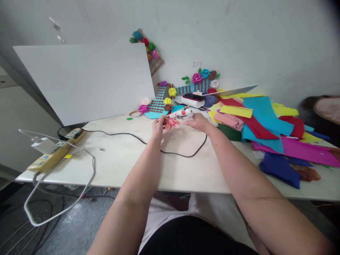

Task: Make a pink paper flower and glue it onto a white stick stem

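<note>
My left hand [158,128] holds a small pink paper flower [171,122] by its left side, just above the white table [119,159]. My right hand [198,122] grips a white glue gun [186,113] whose nozzle points left toward the flower. The gun's black cord [180,154] loops across the table to a yellow power strip [57,150] at the left edge.
A heap of coloured felt sheets [265,127] covers the table's right side. Woven craft pieces with paper flowers [159,102] lean at the wall, behind a phone on a tissue roll [193,99]. A large white board [85,81] leans at the back left. A white cable [53,212] hangs off the left edge.
</note>
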Motion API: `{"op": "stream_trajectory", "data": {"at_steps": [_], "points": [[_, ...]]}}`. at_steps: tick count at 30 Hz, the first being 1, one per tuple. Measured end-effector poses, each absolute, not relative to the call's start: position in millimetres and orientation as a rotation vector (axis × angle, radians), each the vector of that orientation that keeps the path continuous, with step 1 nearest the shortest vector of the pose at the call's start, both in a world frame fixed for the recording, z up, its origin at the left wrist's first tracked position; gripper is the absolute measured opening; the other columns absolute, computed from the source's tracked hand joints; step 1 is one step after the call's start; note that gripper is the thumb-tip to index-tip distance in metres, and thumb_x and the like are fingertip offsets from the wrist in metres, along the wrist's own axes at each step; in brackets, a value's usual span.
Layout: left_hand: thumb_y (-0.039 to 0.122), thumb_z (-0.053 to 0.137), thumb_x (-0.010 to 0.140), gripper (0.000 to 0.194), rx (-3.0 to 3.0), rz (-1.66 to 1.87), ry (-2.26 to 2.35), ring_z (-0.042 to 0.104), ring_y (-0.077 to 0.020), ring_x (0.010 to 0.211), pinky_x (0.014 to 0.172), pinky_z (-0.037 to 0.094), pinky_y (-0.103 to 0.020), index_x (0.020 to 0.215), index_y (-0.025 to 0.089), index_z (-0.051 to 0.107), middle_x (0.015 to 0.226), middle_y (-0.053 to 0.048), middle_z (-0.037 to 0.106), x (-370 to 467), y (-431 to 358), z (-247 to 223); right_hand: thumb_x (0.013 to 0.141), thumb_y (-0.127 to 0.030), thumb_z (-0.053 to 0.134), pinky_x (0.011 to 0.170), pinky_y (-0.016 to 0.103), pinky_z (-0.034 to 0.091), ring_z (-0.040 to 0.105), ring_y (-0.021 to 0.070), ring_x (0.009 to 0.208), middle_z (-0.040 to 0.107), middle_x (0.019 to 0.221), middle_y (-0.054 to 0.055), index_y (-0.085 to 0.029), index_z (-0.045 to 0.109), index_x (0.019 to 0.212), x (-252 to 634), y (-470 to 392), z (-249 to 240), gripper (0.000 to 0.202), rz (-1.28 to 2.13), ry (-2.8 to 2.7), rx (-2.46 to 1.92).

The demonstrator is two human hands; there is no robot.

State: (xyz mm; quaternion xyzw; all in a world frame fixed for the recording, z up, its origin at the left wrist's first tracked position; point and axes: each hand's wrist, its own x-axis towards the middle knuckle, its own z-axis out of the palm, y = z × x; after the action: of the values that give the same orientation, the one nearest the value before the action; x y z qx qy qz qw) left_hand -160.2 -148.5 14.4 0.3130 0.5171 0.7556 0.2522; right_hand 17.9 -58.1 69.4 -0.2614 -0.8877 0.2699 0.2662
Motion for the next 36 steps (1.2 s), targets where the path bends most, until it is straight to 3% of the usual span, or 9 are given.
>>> {"op": "stream_trajectory", "data": {"at_steps": [9,16,23,36], "points": [[0.059,0.064,0.070,0.049,0.859,2.064,1.402,0.062,-0.0159,0.065,0.054,0.045,-0.023,0.081,0.012,0.070,0.073,-0.008,0.069,-159.2,-148.9,14.6,0.070,-0.032,0.062,0.077,0.029,0.045,0.063,0.0220,0.083,0.070,0.084,0.007,-0.011,0.069,0.086,17.7,-58.5,69.3,0.028,0.683,-2.416,-0.710],[0.060,0.064,0.070,0.049,0.871,2.064,1.376,0.063,-0.0161,0.065,0.055,0.045,-0.024,0.082,0.013,0.071,0.074,-0.008,0.069,-159.7,-149.1,14.1,0.071,-0.047,0.062,0.067,0.027,0.044,0.062,0.0216,0.076,0.065,0.067,0.004,-0.013,0.064,0.072,18.6,-54.7,66.8,0.034,0.709,-2.404,-0.691],[0.060,0.065,0.070,0.050,0.855,2.058,1.389,0.062,-0.0153,0.064,0.054,0.044,-0.023,0.083,0.012,0.071,0.073,-0.008,0.069,-160.4,-148.4,13.9,0.068,-0.052,0.059,0.066,0.028,0.043,0.060,0.0204,0.072,0.063,0.066,0.004,-0.013,0.065,0.077,19.4,-55.6,67.5,0.041,0.714,-2.405,-0.669],[0.058,0.063,0.071,0.048,0.841,2.054,1.401,0.063,-0.0157,0.065,0.056,0.045,-0.024,0.084,0.012,0.071,0.073,-0.007,0.068,-160.2,-148.8,15.4,0.065,-0.039,0.061,0.065,0.029,0.043,0.058,0.0197,0.069,0.061,0.063,0.004,-0.013,0.063,0.071,19.8,-57.8,69.6,0.027,0.803,-2.410,-0.713]]}}
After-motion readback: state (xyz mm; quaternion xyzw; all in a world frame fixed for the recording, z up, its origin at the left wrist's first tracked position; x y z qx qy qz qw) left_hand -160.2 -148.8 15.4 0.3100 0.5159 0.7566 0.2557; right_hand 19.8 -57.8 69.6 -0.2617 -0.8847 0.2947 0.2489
